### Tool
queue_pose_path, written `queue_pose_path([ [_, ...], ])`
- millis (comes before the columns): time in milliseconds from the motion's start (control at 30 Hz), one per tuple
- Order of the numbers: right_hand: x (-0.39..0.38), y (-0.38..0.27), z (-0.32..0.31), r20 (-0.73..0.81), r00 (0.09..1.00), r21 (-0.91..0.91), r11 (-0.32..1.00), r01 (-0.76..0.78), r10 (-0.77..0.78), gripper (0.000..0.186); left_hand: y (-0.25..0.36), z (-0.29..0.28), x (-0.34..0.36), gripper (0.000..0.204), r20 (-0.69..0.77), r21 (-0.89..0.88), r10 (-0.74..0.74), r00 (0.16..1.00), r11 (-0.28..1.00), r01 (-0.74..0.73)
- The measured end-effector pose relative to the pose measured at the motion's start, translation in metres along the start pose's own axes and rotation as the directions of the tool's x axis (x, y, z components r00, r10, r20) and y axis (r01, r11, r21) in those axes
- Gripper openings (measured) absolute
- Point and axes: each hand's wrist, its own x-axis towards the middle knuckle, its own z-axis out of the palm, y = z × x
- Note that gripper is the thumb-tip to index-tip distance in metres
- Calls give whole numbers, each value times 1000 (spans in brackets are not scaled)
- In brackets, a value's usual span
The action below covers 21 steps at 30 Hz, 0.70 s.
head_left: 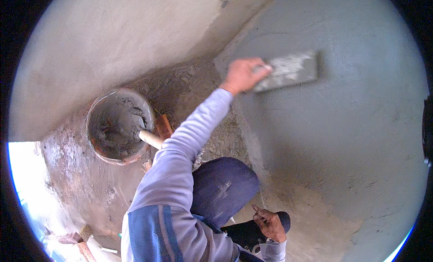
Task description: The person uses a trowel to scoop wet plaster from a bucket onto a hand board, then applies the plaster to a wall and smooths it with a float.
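My left hand [248, 75] is shut on a rectangular plastering float [293, 66] smeared with grey mortar, held against the wet grey plaster wall [361, 117] at upper right; motion blurs both. Low in the view, beside my dark-clad knee, my right hand [270, 226] has its index finger extended and the others loosely curled, with nothing visible in it. A round bucket [97, 144] with grey mortar inside stands left of my arm. A tool with a pale wooden handle [149, 138] rests in it, its handle partly behind my sleeve.
A pale rendered wall [112, 32] spans the upper left, meeting the grey one along a seam. A reddish brick piece [162, 123] is beside the bucket on the rough, stained floor [67, 167]. Wood scraps and debris [83, 248] lie at lower left, near a bright edge.
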Motion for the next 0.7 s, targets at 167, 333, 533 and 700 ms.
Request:
queue_pose_path([
  [167,-15,-4,-1,23,998,13,998,-63,62,39,-90,-11,30,37,-277,135,-71,958,985,112],
  [333,-11,-21,-10,44,993,83,990,-114,110,42,-103,-12,59,38,-300,232,-90,950,959,164],
  [533,-9,-9,-11,68,989,-7,991,-131,131,43,-119,3,80,40,-308,235,-71,949,961,148],
  [700,-23,-10,0,11,990,96,986,-139,139,41,-127,-2,84,40,-114,197,-176,978,961,196],
])
